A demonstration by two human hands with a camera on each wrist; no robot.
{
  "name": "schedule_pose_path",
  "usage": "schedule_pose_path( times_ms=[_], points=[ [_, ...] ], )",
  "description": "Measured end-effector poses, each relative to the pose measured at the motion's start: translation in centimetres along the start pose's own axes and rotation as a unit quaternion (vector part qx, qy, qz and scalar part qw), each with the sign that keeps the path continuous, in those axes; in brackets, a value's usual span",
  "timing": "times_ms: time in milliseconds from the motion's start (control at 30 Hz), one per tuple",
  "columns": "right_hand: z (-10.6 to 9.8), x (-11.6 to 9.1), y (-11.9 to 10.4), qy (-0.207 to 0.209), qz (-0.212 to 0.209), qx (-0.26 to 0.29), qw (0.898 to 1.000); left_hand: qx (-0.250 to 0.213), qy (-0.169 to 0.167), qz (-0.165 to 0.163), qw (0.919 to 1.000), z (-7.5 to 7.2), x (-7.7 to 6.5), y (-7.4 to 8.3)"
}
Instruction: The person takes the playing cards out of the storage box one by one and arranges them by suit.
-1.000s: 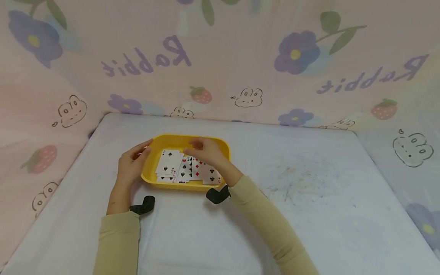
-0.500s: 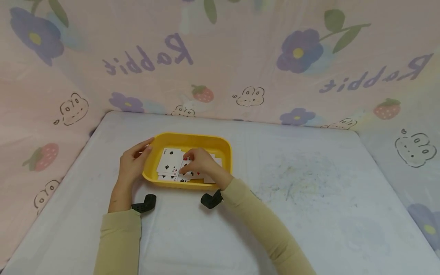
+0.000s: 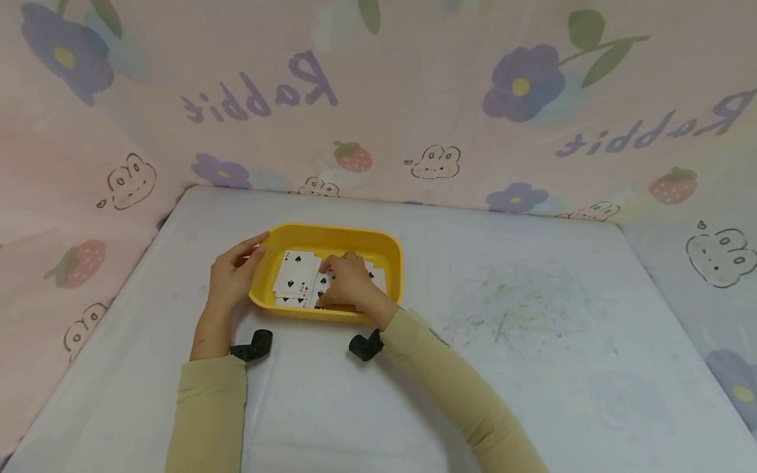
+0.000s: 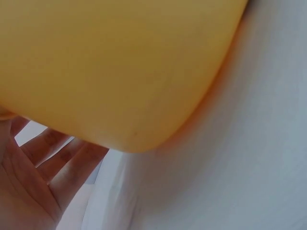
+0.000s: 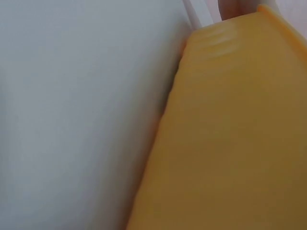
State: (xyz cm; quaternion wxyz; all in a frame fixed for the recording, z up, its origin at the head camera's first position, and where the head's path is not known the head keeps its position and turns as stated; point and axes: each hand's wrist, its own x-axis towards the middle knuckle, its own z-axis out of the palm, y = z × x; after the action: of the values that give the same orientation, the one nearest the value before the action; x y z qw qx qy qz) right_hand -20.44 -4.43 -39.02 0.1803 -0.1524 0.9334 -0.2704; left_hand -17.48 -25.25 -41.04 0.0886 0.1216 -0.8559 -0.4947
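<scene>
A yellow plastic tray (image 3: 355,234) with rounded corners stands on the white-covered table. Inside lie several playing cards (image 3: 296,272) face up, a two of spades on top at the left. My left hand (image 3: 233,279) holds the tray's left end, thumb at the rim and fingers along the outside wall. In the left wrist view, the left hand (image 4: 29,191) shows those fingers behind the wall. My right hand (image 3: 351,282) reaches into the tray, thumb and index finger bent and apart over the middle cards. I cannot tell whether it grips one. The right wrist view shows mainly the tray's side (image 5: 230,120).
White cloth (image 3: 520,368) covers the table, with faint coloured marks (image 3: 508,315) to the right of the tray. A patterned curtain (image 3: 390,79) hangs behind and at both sides. A black wrist mount (image 3: 254,345) sits at each cuff.
My right hand has lowered from above the tray's middle onto the cards, then shifted slightly right. My left hand keeps its place at the tray's left end.
</scene>
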Motion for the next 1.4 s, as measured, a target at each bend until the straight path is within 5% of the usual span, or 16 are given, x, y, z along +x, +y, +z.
schedule_pose_path(
  times_ms=[367,833,1133,1267,1400],
  points=[
    [-0.5,0.2,0.2,0.024,0.005,0.006,1.000,-0.004,0.002,-0.004,1.0000,0.0,-0.1,0.1],
    [-3.0,-0.2,0.8,0.008,-0.023,0.143,0.989,-0.003,-0.001,-0.001,1.0000,0.0,-0.2,0.2],
    [-2.1,0.6,0.0,-0.008,-0.061,-0.010,0.998,-0.005,-0.002,-0.005,1.0000,-0.1,-0.3,0.0],
    [-1.6,0.8,-0.5,-0.044,-0.085,-0.112,0.989,-0.002,0.001,0.009,1.0000,-0.1,-0.2,-0.1],
    [-1.4,0.7,-0.8,-0.078,-0.105,-0.148,0.980,-0.002,-0.004,0.016,0.9999,-0.2,-0.1,0.0]
  ],
)
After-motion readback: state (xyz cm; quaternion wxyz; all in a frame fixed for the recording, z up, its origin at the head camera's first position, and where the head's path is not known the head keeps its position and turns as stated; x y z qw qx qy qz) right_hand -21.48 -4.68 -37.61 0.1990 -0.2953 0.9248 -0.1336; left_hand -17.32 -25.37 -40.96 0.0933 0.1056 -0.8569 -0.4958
